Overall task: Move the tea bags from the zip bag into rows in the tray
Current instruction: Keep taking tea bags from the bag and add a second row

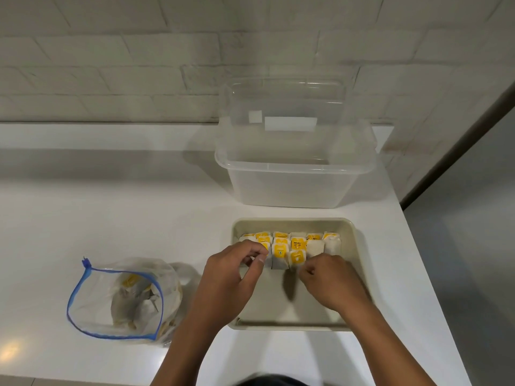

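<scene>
A beige tray (292,224) lies on the white counter, with several white tea bags with yellow tags (296,247) standing in rows in its far half. My left hand (231,277) is over the tray's left side and pinches a tea bag at the left end of the front row. My right hand (331,282) is inside the tray with its fingers curled on a tea bag at the front row's right part. To the left lies the open zip bag (92,305) with a blue zipper, holding several more tea bags (133,299).
A clear plastic container (292,179) stands behind the tray, its clear lid (281,107) leaning against the white brick wall. The counter's right edge (418,246) runs close beside the tray, with grey floor beyond.
</scene>
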A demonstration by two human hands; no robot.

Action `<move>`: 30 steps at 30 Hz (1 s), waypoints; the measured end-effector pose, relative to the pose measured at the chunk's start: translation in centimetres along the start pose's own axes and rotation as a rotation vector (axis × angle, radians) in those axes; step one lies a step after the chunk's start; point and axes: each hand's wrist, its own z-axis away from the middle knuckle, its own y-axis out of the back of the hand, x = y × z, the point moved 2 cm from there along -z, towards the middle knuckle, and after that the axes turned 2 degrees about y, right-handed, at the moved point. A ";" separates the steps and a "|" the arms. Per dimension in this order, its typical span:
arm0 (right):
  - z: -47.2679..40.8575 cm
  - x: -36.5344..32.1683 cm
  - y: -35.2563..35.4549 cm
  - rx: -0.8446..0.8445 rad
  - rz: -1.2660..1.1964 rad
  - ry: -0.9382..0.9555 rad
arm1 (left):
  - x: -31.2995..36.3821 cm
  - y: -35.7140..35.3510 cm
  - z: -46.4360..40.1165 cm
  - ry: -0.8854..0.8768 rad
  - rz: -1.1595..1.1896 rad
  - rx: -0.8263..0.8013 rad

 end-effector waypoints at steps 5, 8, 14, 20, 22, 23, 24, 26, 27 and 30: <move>0.4 -1.1 -0.7 0.021 0.070 0.119 | 0.1 -0.1 0.1 0.003 0.007 -0.024; 0.2 -1.3 -1.1 0.037 0.092 0.105 | 0.0 -0.1 0.1 0.003 0.001 -0.027; 0.0 -1.5 -1.2 0.037 0.099 0.084 | -0.1 0.1 0.3 0.002 -0.005 -0.023; 0.4 -1.5 -1.6 0.016 0.069 0.029 | -0.2 0.1 0.3 -0.006 -0.009 -0.007; 0.6 -1.7 -1.7 -0.027 0.088 0.045 | -0.2 0.1 0.4 -0.008 -0.006 -0.016; 0.6 -1.8 -1.8 -0.042 0.095 0.053 | -0.3 0.1 0.4 -0.008 -0.005 -0.020; 0.7 -1.9 -1.8 -0.050 0.094 0.056 | -0.3 0.0 0.4 -0.009 -0.009 -0.022; 0.8 -2.1 -1.8 -0.055 0.091 0.051 | -0.5 0.0 0.4 -0.009 -0.020 -0.026; 0.8 -2.2 -1.7 -0.056 0.090 0.048 | -0.6 -0.1 0.4 -0.007 -0.023 -0.029; 0.9 -2.3 -1.7 -0.063 0.096 0.041 | -1.0 -0.3 0.6 0.011 -0.010 -0.043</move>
